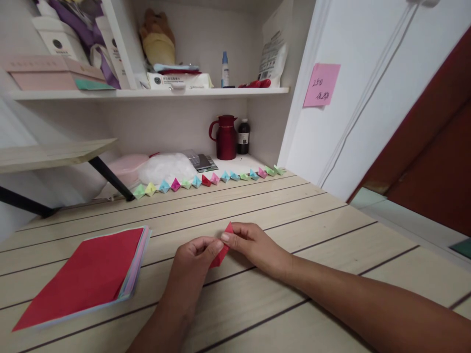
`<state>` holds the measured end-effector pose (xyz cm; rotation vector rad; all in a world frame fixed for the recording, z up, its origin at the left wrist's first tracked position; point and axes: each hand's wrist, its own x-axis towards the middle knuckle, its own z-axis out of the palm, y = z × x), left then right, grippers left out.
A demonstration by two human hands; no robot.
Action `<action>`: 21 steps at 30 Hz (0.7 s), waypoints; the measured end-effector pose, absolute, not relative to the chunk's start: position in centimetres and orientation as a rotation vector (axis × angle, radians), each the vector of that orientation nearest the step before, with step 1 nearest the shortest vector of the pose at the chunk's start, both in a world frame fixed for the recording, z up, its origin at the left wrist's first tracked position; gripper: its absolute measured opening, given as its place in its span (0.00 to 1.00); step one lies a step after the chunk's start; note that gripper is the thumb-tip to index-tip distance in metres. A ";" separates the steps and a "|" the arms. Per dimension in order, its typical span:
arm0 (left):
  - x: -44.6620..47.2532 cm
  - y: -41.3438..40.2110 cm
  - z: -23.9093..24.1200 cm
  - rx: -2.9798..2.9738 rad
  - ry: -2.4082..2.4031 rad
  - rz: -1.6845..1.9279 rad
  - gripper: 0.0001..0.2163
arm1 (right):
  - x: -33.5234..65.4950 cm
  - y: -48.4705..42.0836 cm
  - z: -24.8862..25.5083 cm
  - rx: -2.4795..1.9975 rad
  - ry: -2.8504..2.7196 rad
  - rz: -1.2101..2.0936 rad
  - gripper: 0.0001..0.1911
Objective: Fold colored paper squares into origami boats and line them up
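Observation:
Between my two hands is a small folded piece of red paper (220, 258), held just above the wooden tabletop (279, 314). My left hand (195, 255) pinches its near left part between thumb and fingers. Thumb and fingers of my right hand (250, 242) close on its upper right part, where a pointed tip sticks up. The thumbs nearly meet over the paper, so part of its folds is hidden. To the left lies a stack of coloured paper (84, 279) with a red sheet on top.
Along the table's back edge runs a row of small folded paper boats (196, 182) in several colours. Behind them stand a dark red jug (225, 139) and a dark bottle (243, 137). A small raised shelf (55, 154) with black legs (110, 176) occupies the back left.

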<state>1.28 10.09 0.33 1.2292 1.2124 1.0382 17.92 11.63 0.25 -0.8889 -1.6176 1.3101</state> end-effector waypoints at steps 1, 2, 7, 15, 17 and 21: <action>1.4 10.0 0.4 1.250 1.228 1.031 0.14 | 17.8 11.6 0.1 -0.916 -1.600 1.318 0.22; 1.5 10.0 0.4 1.260 1.233 1.028 0.13 | 17.7 11.6 0.0 -0.936 -1.590 1.313 0.22; 1.7 9.8 0.6 1.228 1.230 1.058 0.12 | 17.4 11.8 -0.3 -0.933 -1.615 1.207 0.21; 1.4 10.0 0.1 1.227 1.270 1.093 0.14 | 17.5 11.9 -0.7 -0.819 -1.530 1.461 0.25; 1.4 10.2 -0.1 1.244 1.262 1.085 0.14 | 17.6 11.8 -0.8 -0.873 -1.588 1.429 0.22; 1.4 10.2 -0.2 1.221 1.204 1.085 0.12 | 17.5 11.6 -0.7 -0.962 -1.648 1.256 0.20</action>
